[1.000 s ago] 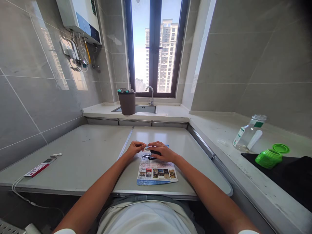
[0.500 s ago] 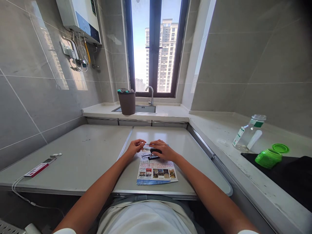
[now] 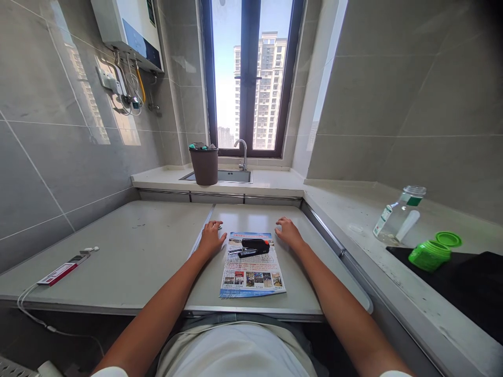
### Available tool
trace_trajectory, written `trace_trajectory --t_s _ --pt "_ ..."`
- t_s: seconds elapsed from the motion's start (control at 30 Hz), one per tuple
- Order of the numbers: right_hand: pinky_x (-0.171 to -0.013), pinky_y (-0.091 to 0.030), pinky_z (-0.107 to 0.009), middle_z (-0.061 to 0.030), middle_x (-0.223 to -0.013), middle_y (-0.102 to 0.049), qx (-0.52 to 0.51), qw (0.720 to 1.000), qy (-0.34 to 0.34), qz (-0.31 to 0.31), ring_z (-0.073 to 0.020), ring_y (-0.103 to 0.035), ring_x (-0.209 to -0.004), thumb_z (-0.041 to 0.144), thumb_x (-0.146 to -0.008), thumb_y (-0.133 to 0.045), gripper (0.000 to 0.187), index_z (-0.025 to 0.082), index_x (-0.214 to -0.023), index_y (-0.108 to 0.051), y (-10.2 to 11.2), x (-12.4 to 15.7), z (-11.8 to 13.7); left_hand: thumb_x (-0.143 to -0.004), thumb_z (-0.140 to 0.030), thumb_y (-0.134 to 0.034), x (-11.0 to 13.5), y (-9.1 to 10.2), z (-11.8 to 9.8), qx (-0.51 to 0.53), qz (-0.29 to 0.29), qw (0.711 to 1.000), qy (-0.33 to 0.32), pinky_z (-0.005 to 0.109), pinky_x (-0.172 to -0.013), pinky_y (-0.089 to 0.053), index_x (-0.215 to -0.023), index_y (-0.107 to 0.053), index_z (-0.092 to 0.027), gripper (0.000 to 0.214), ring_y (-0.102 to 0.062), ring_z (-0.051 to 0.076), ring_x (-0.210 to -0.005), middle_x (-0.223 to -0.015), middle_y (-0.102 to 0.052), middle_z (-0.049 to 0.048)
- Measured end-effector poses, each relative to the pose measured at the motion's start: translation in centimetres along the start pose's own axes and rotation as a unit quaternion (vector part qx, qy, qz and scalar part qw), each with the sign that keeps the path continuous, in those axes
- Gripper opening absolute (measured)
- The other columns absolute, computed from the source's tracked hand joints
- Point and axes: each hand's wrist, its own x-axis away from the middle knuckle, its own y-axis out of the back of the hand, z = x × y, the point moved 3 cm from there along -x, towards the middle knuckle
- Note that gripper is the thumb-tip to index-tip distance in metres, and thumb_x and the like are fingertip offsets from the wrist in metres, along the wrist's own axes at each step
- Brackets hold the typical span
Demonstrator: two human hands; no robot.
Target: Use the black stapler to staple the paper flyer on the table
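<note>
The grey worktop (image 3: 137,251) spreads under everything, and the leaflet (image 3: 251,272) lies on it straight in front of me. Well beyond the leaflet, by the window, stands a brown bin (image 3: 204,166) beside the sink (image 3: 231,176). Far to the right of the leaflet a clear bottle (image 3: 396,220) lies tilted, with a green jar (image 3: 430,255) near it. My left hand (image 3: 211,238) rests palm down on the worktop just left of the leaflet's far corner, fingers loosely apart and holding nothing. My right hand (image 3: 288,233) lies the same way just right of the leaflet's other far corner, fingers relaxed and empty. The black stapler (image 3: 253,246) sits on the leaflet's far end, between my hands, touched by neither.
</note>
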Motion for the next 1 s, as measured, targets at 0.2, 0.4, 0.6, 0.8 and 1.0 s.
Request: trace_trajectory --t_s 0.2,0.4,0.6,0.8,1.0 --pt "-0.097 -0.047 -0.030 -0.0165 -0.128 -0.067 0.035 0.999 -0.032 0.012 -0.0262 -0.063 -0.115 0.019 -0.091 -0.059 0.032 0.010 -0.116 -0.075 0.2 -0.1 -1.1 -0.095 -0.050 -0.060 0.3 -2.1 0.4 -0.057 0.134 0.989 0.009 0.058 -0.123 -0.022 -0.150 -0.052 -0.024 0.062 -0.029 0.039 -0.153 -0.165 -0.036 0.0153" --pt "-0.101 -0.044 -0.031 -0.0186 -0.135 -0.061 0.080 0.994 -0.046 0.055 -0.0291 -0.056 -0.124 0.022 -0.091 -0.061 0.032 0.009 -0.118 -0.073 -0.5 0.1 -1.6 -0.101 -0.053 -0.048 0.6 -2.9 0.7 -0.065 0.198 0.978 0.013 0.059 -0.120 -0.026 -0.149 -0.053 -0.023 0.056 -0.035 0.037 -0.151 -0.163 -0.040 0.0162" --pt "-0.100 -0.045 -0.032 -0.0178 -0.140 -0.057 0.101 0.988 -0.051 0.103 -0.0292 -0.055 -0.124 0.026 -0.093 -0.059 0.029 0.011 -0.114 -0.072 -1.2 0.3 -1.6 -0.103 -0.034 -0.048 0.4 -2.0 0.3 -0.054 0.158 0.986 -0.014 0.043 -0.113 -0.038 -0.132 -0.067 -0.021 0.037 -0.053 0.029 -0.133 -0.146 -0.058 0.0131" --pt "-0.100 -0.047 -0.036 -0.0177 -0.132 -0.063 0.052 0.997 -0.012 0.064 -0.0301 -0.058 -0.121 0.021 -0.090 -0.063 0.027 0.013 -0.113 -0.074 -1.0 0.3 -1.2 -0.096 -0.012 -0.049 0.2 -1.5 0.5 -0.037 0.113 0.993 -0.015 0.040 -0.099 -0.045 -0.120 -0.072 -0.018 0.034 -0.061 0.028 -0.111 -0.117 -0.067 0.0148" --pt "-0.087 -0.052 -0.034 -0.0091 -0.107 -0.071 -0.120 0.982 0.144 0.032 -0.0199 -0.067 -0.090 0.033 -0.100 -0.055 0.026 0.019 -0.103 -0.077 0.2 0.7 2.7 -0.095 -0.012 -0.052 0.2 -1.8 1.0 -0.005 0.098 0.995 -0.007 0.037 -0.092 -0.047 -0.102 -0.075 -0.018 0.025 -0.063 0.026 -0.100 -0.101 -0.066 0.0123"
